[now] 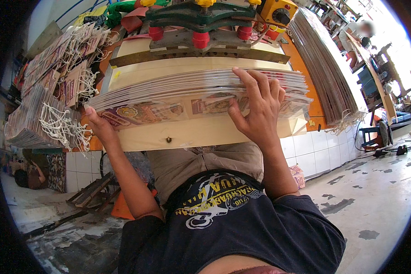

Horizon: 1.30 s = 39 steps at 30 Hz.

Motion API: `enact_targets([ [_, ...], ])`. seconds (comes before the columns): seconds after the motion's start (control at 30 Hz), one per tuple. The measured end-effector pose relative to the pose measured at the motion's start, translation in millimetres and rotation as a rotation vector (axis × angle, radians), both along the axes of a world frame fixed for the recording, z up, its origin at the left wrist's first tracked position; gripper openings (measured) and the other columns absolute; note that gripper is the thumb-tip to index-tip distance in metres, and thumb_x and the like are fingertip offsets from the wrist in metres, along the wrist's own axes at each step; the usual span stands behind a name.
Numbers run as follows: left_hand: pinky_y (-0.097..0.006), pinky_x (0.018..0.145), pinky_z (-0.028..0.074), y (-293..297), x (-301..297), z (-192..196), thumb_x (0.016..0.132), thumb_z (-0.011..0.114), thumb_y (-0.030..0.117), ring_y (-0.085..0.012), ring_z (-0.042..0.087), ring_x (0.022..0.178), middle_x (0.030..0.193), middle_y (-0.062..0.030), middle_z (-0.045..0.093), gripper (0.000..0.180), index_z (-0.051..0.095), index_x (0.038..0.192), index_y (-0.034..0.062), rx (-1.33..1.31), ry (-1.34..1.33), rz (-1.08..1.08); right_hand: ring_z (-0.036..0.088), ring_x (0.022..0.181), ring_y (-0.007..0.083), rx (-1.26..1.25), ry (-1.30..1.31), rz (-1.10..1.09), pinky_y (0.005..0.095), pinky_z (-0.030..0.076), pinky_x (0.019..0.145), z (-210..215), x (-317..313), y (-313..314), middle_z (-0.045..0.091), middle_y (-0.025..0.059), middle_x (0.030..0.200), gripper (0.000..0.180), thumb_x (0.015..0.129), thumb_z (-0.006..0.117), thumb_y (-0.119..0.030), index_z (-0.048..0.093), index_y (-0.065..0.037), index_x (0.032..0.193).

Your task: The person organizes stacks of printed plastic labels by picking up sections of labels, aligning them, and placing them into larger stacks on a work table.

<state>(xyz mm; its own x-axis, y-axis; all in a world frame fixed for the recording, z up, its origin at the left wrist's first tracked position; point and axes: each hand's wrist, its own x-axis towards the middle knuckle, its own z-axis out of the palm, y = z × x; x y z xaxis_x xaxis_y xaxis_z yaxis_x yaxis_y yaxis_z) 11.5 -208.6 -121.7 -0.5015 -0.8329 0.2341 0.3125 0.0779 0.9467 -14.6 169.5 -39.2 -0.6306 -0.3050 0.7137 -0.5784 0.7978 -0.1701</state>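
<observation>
A long stack of printed clear-plastic bags (160,109) stands tilted on its long edge, its layers slightly fanned at the top. My left hand (102,128) holds the stack's left end, thumb against the corner and the other fingers mostly hidden. My right hand (260,105) grips it right of the middle, with fingers over the top edge and the thumb on the front face. Under the stack lies a cream-coloured board (146,140). Just beyond stands a green press-like machine (201,18) with red feet and a long metal bar (192,55).
Bundles of printed bags with white cord handles (55,114) crowd the table's left. A tall stack of long flat sheets (326,68) lies along the right. A yellow control box with a black dial (280,16) sits at the back right. Another person (351,36) is far right.
</observation>
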Motion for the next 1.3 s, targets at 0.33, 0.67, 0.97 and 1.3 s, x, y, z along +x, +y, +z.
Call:
enact_targets([
  [0.33,-0.036,0.090,0.048,2.5,0.9,1.8,0.102,0.036,0.053,-0.0238,0.060,0.104,0.118,-0.0158,0.058,0.064,0.050,0.125,-0.0049,0.018,0.008,-0.030,0.048,0.101,0.0246,0.016,-0.015,-0.036,0.0398,0.032,0.092,-2.5,-0.2,-1.7,0.056,0.0053,0.116,0.063,0.072,0.066,-0.026,0.059,-0.019,0.135],
  [0.67,-0.035,0.090,0.048,1.3,-0.8,-0.6,0.102,0.037,0.053,-0.0231,0.060,0.103,0.117,-0.0149,0.060,0.064,0.052,0.125,-0.0047,-0.021,0.006,0.007,0.049,0.100,0.0269,0.032,0.009,-0.039,0.0429,0.034,0.091,-1.6,0.7,-1.0,0.055,0.0055,0.118,0.053,0.074,0.067,-0.030,0.061,-0.019,0.126],
  [0.97,-0.036,0.090,0.048,0.1,0.0,-1.9,0.102,0.038,0.055,-0.0244,0.060,0.104,0.119,-0.0155,0.059,0.066,0.051,0.126,-0.0050,-0.090,-0.012,0.044,0.050,0.100,0.0273,0.002,0.008,-0.034,0.0429,0.034,0.092,-4.1,-0.2,-1.3,0.056,0.0048,0.122,0.049,0.073,0.068,-0.029,0.063,-0.018,0.121],
  [1.3,-0.036,0.091,0.048,-3.2,-1.0,-4.8,0.101,0.037,0.056,-0.0245,0.060,0.104,0.119,-0.0170,0.059,0.069,0.050,0.125,-0.0072,-0.016,0.008,0.002,0.050,0.098,0.0268,0.011,-0.009,-0.028,0.0420,0.034,0.091,-3.9,-0.7,-1.1,0.059,0.0020,0.122,0.049,0.073,0.067,-0.028,0.062,-0.016,0.120],
])
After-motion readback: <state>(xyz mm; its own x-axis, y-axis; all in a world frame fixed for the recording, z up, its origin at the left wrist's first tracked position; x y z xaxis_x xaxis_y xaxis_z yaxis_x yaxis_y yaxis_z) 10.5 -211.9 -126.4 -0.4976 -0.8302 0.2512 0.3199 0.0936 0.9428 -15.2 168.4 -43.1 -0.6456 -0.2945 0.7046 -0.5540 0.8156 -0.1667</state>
